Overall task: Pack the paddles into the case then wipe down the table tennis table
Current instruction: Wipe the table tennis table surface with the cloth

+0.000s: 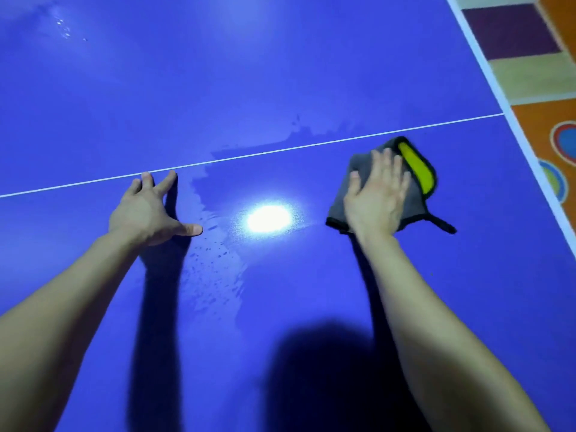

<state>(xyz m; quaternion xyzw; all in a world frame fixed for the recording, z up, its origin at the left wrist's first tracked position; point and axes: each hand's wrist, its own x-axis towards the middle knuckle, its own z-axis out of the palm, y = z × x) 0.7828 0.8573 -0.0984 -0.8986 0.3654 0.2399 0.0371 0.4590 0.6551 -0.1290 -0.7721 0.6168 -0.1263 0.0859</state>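
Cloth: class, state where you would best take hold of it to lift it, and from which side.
Probably the black loop at its near right corner, pinched from the right. The cloth lies flat on the table under the right hand, so only that loop sticks out free.

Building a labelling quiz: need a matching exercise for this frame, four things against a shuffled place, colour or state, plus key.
1 left hand
2 right hand
3 cloth
4 wet patch

A grey, yellow-green inside
B pressing flat on the cloth
C between the two hands
D fingers spread, by the white line

Pairs: 1-D, 2-B, 3-A, 4-C
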